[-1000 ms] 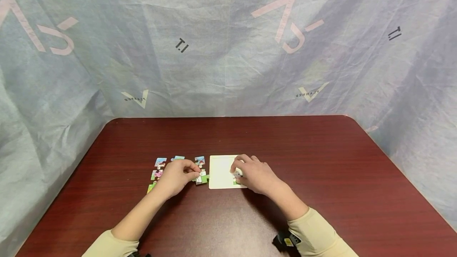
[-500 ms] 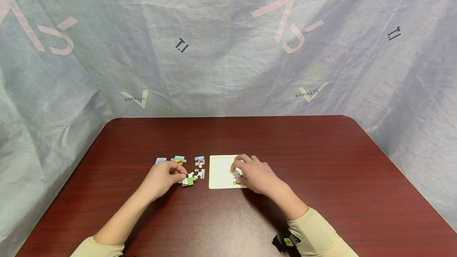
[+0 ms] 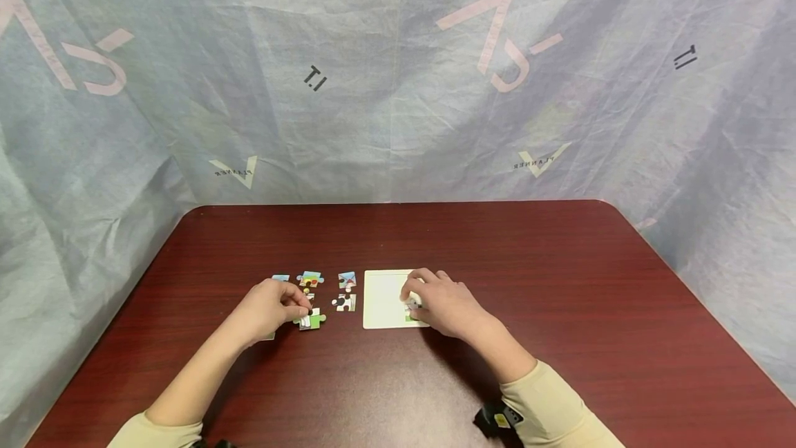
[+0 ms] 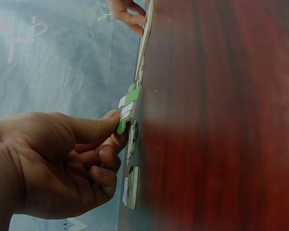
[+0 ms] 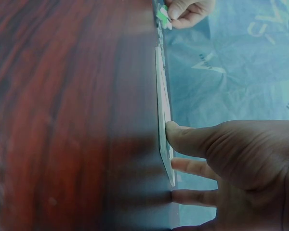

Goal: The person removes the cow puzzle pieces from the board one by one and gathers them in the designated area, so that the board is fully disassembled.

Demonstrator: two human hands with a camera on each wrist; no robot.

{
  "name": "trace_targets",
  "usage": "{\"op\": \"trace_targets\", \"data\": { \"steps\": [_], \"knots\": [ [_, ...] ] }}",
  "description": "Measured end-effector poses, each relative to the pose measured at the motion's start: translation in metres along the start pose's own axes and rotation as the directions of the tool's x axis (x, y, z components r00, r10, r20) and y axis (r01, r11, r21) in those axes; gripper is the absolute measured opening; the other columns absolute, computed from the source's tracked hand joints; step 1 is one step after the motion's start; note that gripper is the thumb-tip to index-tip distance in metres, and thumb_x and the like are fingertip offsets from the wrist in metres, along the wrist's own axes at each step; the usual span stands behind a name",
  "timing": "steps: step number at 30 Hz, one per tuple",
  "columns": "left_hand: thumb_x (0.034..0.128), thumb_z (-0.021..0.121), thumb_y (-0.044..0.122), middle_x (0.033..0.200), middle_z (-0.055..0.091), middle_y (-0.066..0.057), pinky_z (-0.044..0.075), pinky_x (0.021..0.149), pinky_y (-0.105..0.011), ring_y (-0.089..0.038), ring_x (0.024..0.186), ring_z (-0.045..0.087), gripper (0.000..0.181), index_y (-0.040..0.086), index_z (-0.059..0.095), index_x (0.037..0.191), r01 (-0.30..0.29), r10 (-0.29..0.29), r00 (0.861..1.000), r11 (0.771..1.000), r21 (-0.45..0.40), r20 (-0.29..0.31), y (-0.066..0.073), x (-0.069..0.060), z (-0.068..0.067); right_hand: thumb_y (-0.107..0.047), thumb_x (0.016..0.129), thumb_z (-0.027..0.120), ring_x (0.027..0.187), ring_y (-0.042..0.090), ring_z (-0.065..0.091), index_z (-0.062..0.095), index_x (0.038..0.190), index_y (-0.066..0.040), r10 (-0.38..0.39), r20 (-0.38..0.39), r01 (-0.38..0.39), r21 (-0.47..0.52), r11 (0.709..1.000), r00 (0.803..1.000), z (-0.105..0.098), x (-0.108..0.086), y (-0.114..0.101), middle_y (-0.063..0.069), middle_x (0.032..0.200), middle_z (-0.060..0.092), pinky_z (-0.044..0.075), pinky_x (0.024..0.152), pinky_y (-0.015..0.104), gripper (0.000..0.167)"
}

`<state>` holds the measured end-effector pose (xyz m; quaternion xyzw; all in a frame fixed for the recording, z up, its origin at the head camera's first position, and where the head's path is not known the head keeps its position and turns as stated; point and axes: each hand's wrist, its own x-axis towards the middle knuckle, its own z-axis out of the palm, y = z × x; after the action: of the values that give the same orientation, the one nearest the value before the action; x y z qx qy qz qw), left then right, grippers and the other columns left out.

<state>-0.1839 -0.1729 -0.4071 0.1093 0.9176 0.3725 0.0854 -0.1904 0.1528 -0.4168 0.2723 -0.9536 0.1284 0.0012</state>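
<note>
My left hand [image 3: 270,310] pinches a green-and-white jigsaw piece [image 3: 311,320] between thumb and fingertips. In the left wrist view the piece [image 4: 128,108] is tilted up near other pieces. My right hand [image 3: 444,303] rests on the right side of a pale, flat puzzle tray [image 3: 381,299]. Its thumb and some fingers touch the tray, and in the right wrist view the fingers [image 5: 195,167] look fairly straight. Partly under that hand, a piece with a green lower edge [image 3: 410,318] lies in the tray; the rest of it is hidden.
Between the left hand and the tray lie loose pieces: a black-and-white one [image 3: 345,303], a blue-and-red one [image 3: 347,279] and a blue-and-yellow one [image 3: 311,278]. Others are partly hidden by the left hand. All sit on a dark red table [image 3: 398,379] before a grey cloth backdrop [image 3: 385,123].
The left hand has moved left with the green-and-white jigsaw piece, from beside the tray to the left group of pieces. The right hand has stayed on the tray.
</note>
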Motion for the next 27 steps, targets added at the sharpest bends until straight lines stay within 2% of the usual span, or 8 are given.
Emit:
{"op": "trace_targets", "data": {
  "steps": [7, 16, 27],
  "knots": [
    [0.0878, 0.076, 0.005, 0.073, 0.063, 0.003, 0.044, 0.064, -0.033, -0.015, 0.070, 0.054, 0.004, 0.005, 0.073, 0.085, -0.033, 0.033, 0.999, 0.999, 0.014, 0.033, -0.0024, -0.0023, -0.0036, -0.021, 0.092, 0.077, 0.104, 0.028, 0.056, 0.066, 0.109, -0.026, -0.002, 0.008, 0.002, -0.003, 1.000, 1.000, 0.0000, -0.0003, 0.0001, -0.001, 0.135, 0.054, 0.049, 0.072, 0.051, 0.021],
    [0.0876, 0.077, 0.005, 0.076, 0.064, 0.004, 0.044, 0.066, -0.034, -0.016, 0.071, 0.053, 0.005, 0.006, 0.073, 0.085, 0.024, -0.028, 0.999, 0.996, 0.081, 0.043, -0.0025, -0.0019, -0.0077, -0.020, 0.091, 0.078, 0.103, 0.029, 0.056, 0.066, 0.107, -0.025, -0.006, -0.002, 0.006, 0.002, 1.000, 1.000, -0.0001, -0.0002, 0.0003, 0.001, 0.134, 0.054, 0.049, 0.071, 0.052, 0.021],
    [0.0875, 0.077, 0.005, 0.078, 0.064, 0.004, 0.045, 0.066, -0.034, -0.016, 0.072, 0.053, 0.006, 0.007, 0.073, 0.085, 0.030, -0.035, 0.999, 0.992, 0.121, 0.036, -0.0015, -0.0022, -0.0082, -0.019, 0.091, 0.078, 0.101, 0.029, 0.056, 0.066, 0.107, -0.024, -0.011, -0.005, 0.011, -0.004, 1.000, 1.000, 0.0015, 0.0007, 0.0011, 0.001, 0.133, 0.055, 0.049, 0.068, 0.050, 0.021]
  ]
}}
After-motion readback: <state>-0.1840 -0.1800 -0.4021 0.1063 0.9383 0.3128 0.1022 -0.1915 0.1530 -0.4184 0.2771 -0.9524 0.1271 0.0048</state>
